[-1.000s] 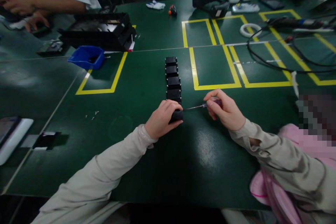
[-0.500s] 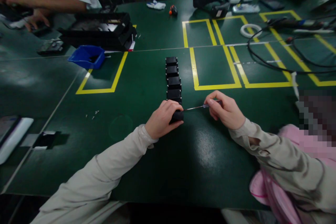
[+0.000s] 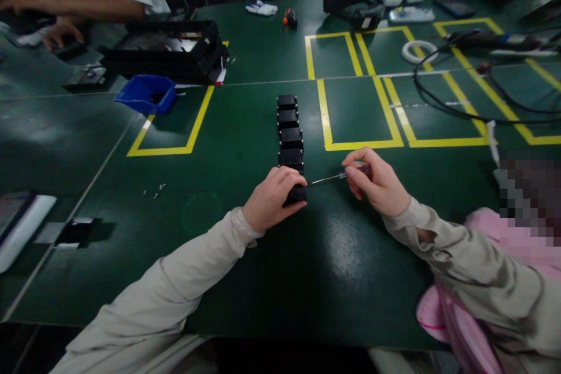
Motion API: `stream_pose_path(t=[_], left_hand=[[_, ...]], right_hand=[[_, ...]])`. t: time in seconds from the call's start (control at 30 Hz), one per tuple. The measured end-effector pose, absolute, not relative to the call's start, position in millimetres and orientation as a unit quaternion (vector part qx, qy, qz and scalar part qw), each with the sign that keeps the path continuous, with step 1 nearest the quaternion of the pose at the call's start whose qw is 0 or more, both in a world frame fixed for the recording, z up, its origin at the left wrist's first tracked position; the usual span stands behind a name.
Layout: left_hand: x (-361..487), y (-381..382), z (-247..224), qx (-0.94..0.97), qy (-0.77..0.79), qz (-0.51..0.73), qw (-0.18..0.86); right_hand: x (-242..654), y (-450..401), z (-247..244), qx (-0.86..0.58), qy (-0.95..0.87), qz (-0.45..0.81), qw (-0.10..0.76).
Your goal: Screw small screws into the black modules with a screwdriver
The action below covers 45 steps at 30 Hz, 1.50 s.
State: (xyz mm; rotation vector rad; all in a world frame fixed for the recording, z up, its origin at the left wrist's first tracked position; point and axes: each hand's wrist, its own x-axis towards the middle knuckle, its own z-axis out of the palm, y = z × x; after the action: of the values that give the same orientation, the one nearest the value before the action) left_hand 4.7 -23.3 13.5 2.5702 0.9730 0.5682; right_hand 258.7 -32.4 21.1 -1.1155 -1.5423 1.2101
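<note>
Several black blocks with small shiny screws at their corners stand in a column on the green table. At the near end of the column, my left hand grips a black block between thumb and fingers, covering part of it. My right hand is closed around the handle of a thin screwdriver. The screwdriver lies nearly level, its tip at the right side of the held block; whether the tip touches a screw is too small to tell.
A blue bin and a black tray are at the upper left, with a person's hands beyond. Tiny screws lie left. Black cables and a white tape ring sit right. Pink fabric hangs lower right.
My right hand and the screwdriver handle have shifted very slightly, with the fingers a little differently placed. My left hand stays on the block.
</note>
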Motion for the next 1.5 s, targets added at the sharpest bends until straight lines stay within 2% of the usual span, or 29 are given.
stream_pose_path(t=[1.5], left_hand=[[4.9, -23.3, 12.9, 0.904, 0.339, 0.200, 0.164]], right_hand=[[261.4, -32.8, 19.1, -0.460, -0.621, 0.482, 0.413]])
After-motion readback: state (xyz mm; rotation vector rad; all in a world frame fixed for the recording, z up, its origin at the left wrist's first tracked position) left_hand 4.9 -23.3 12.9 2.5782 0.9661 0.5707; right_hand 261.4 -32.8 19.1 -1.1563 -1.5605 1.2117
